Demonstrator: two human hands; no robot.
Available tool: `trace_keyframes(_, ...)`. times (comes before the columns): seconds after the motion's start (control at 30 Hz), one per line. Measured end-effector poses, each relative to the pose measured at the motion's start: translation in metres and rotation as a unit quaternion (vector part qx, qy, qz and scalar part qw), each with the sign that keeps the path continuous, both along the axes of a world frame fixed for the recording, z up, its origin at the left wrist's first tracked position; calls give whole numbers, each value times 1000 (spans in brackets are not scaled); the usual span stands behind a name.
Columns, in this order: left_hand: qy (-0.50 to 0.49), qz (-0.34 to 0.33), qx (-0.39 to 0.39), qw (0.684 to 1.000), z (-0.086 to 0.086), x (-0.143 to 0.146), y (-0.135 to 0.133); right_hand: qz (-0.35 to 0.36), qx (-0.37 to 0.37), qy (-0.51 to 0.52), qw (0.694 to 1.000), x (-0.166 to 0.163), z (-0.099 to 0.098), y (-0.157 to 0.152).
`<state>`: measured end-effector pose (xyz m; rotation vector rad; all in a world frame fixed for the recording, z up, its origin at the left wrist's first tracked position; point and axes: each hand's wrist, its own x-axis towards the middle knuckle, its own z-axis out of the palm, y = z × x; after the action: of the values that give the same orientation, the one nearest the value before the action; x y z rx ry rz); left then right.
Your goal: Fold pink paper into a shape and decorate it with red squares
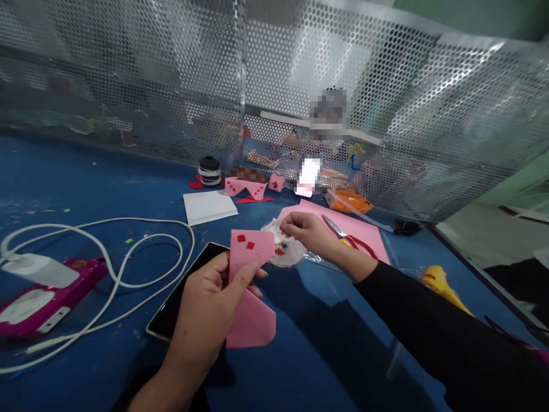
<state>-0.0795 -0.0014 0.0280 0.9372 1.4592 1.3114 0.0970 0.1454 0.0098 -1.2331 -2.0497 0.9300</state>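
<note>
My left hand (pixel 210 303) is closed round a folded pink paper piece (pixel 251 286) with two small red squares stuck near its top, held upright over the blue table (pixel 86 183). My right hand (pixel 306 229) reaches forward and pinches something tiny at a clear plastic bag (pixel 285 252) of small coloured bits. What the fingertips hold is too small to name. A black sleeve covers my right forearm.
A black phone (pixel 180 300) lies under my left hand. White cables (pixel 128 280) and a pink device (pixel 43 297) lie at left. Red-handled scissors (pixel 347 237) rest on a pink sheet (pixel 364 229). White paper (pixel 209 206), pink cut-outs, a thread spool (pixel 209 170) and a perforated metal screen stand behind.
</note>
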Motion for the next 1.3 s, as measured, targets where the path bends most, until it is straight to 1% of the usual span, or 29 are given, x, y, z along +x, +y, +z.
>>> trace_keyframes(0.1, -7, -5, 4, 1000, -3, -2, 1, -5, -31, 50, 998, 1, 10, -7)
trace_keyframes(0.2, -14, -13, 3, 1000, -3, -3, 2, -20, -46, 93, 994, 6, 23, -21)
trace_keyframes(0.27, -14, -24, -2, 1000, -2, -1, 3, -38, -46, 121, 991, 13, 31, -38)
trace_keyframes(0.37, -15, -66, -10, 998, 0, 6, 3, -68, -40, 154, 985, 28, 38, -72)
trace_keyframes(0.43, -1, -105, -5, 995, 2, 13, 2, -86, -46, 172, 980, 40, 38, -98)
trace_keyframes(0.5, 30, -144, 7, 989, 4, 22, 2, -107, -62, 193, 973, 54, 34, -120)
trace_keyframes(0.57, 61, -181, 19, 981, 6, 31, 4, -124, -78, 210, 967, 69, 28, -136)
trace_keyframes(0.63, 87, -204, 35, 974, 7, 41, 7, -132, -89, 223, 962, 81, 22, -146)
trace_keyframes(0.73, 120, -232, 53, 964, 7, 57, 13, -133, -103, 253, 953, 94, 16, -150)
trace_keyframes(0.8, 133, -246, 59, 958, 6, 67, 18, -134, -127, 289, 939, 99, 12, -149)
trace_keyframes(0.87, 129, -252, 50, 958, 5, 75, 22, -139, -168, 338, 915, 101, 9, -147)
trace_keyframes(0.93, 116, -251, 31, 961, 3, 80, 25, -147, -218, 387, 884, 102, 4, -146)
trace_keyframes(1.03, 105, -227, 7, 968, 0, 83, 26, -159, -272, 432, 845, 103, -1, -144)
trace_keyframes(1.17, 109, -214, -7, 971, -3, 81, 24, -169, -304, 463, 816, 104, -3, -143)
trace_keyframes(1.3, 115, -218, -46, 968, -3, 80, 22, -161, -345, 480, 790, 106, -5, -142)
